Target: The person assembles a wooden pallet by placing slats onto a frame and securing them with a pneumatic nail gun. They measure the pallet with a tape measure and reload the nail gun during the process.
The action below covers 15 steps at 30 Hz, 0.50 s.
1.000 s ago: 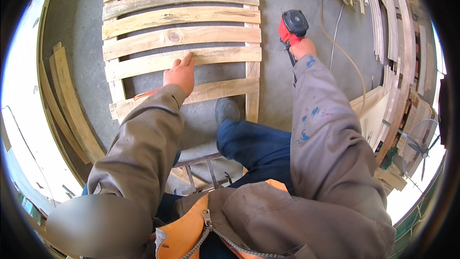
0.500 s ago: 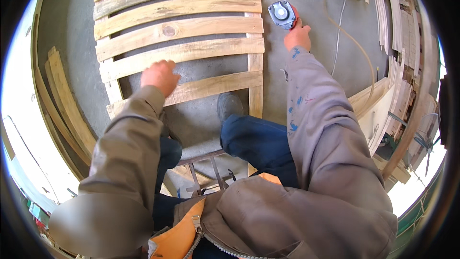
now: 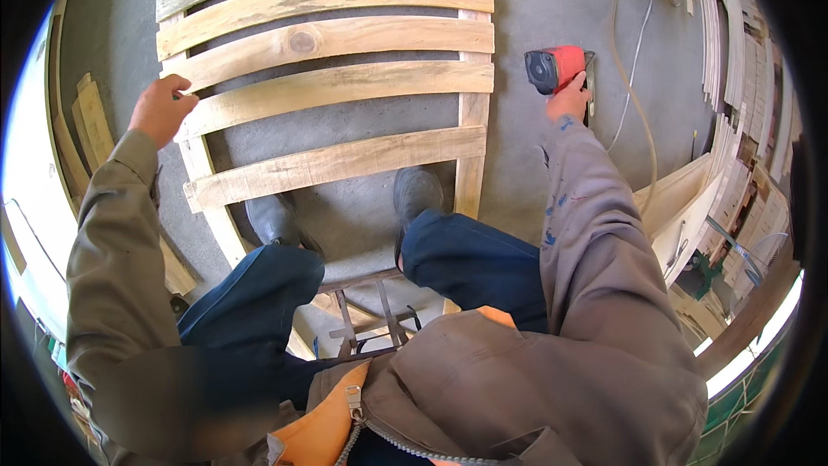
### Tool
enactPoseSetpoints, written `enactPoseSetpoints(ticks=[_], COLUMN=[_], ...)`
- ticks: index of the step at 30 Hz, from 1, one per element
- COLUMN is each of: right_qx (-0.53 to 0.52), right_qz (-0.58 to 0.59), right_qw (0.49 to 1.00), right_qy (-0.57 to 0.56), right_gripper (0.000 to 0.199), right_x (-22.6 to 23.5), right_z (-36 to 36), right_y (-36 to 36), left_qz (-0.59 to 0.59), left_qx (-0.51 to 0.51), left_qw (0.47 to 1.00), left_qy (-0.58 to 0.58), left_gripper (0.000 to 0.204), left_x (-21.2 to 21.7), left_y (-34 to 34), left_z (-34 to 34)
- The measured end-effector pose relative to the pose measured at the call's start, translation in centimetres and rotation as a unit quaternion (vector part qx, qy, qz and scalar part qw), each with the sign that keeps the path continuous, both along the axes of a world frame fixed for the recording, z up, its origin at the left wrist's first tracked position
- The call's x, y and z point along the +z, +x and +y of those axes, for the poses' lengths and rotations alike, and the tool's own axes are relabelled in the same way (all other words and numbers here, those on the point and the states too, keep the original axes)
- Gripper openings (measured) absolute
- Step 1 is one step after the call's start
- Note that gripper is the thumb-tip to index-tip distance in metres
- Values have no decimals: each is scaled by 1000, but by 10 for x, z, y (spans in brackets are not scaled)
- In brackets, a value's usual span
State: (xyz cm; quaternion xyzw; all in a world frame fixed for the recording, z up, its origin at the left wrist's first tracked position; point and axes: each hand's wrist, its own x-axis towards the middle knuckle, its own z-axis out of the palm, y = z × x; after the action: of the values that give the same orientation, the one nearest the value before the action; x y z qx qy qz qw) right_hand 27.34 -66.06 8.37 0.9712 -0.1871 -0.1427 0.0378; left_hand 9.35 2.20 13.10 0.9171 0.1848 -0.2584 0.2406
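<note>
Slatted wooden frame [image 3: 345,78], pallet-like, lies on the floor in front of my feet, its pale slats fixed across two long rails. My left hand [image 3: 161,110] is at the frame's left edge, by the ends of the slats. Its fingers are curled toward the thumb, and something small and dark seems to show between them, too small to name. Off the frame's right side, my right hand [image 3: 567,101] grips a red and black nail gun [image 3: 567,60], held clear of the slats. The nearest slat [image 3: 336,166] sits apart from the others, with a wider gap behind it.
A tan hose [image 3: 636,95] and a white cord [image 3: 636,56] run along the floor at right. Stacked wood strips [image 3: 733,43] line the right side. Loose boards [image 3: 90,116] lie at left. My shoes [image 3: 418,190] are by the nearest slat; a metal stand [image 3: 366,311] is below me.
My left hand has moved left, from over the slats to the frame's left edge. The nail gun has shifted right and turned, showing more of its red body. My view has shifted slightly.
</note>
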Motion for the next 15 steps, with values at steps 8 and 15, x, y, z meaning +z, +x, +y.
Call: enactPoseSetpoints(ticks=[8, 15], right_qx=[-58, -153], right_qz=[-90, 48], right_qw=[994, 955], right_qy=[-8, 250], right_gripper=[41, 30], right_x=[-18, -48], right_z=[45, 89], right_y=[-64, -162], left_qz=[117, 141], left_qx=[90, 194], left_qw=[988, 964], left_qy=[47, 116], left_gripper=[38, 52], left_x=[-60, -41], left_y=[-88, -229], left_z=[83, 13])
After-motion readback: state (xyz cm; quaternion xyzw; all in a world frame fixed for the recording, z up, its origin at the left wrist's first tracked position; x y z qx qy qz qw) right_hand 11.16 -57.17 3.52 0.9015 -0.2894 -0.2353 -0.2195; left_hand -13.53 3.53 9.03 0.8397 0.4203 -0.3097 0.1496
